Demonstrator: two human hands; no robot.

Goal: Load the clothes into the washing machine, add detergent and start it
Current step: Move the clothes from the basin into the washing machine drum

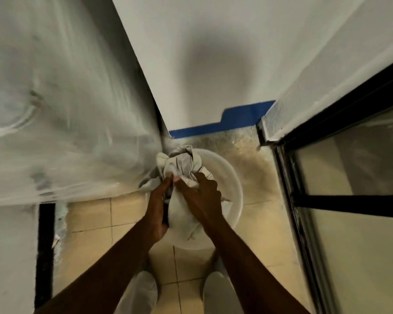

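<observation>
Head view, only one cam. Both hands are on a bundle of clothes [182, 168], pale cloth w/ thin dark stripes, which is above a white basin [232, 177] standing on the floor. Left hand [158, 207] is on the left side of the bundle, palm turned inward, fingers stretched along the cloth and pressing it; the fingertips [169, 177] reach up to the middle of the bundle. Right hand [202, 191] lies over the right side, fingers [184, 179] curled and clenched into the fabric, so cloth comes out above the knuckles and also hangs down below the palm, between the two wrists. The fingertips of both hands nearly meet at the centre, w/ fabric between and around them. Upper part of the bundle rises beyond the fingers, away from the person; lower part hangs toward the near rim of the basin.

Left of the basin is a big white blurred surface [61, 105], approx. touching the cloth at its corner; I cannot tell what it is. Tiled floor [95, 214] is beige. Blue strip [232, 121] runs at the foot of the white wall [213, 41]. On the right, a black-framed glass door [349, 189]. At the bottom two white shoes [143, 291].
</observation>
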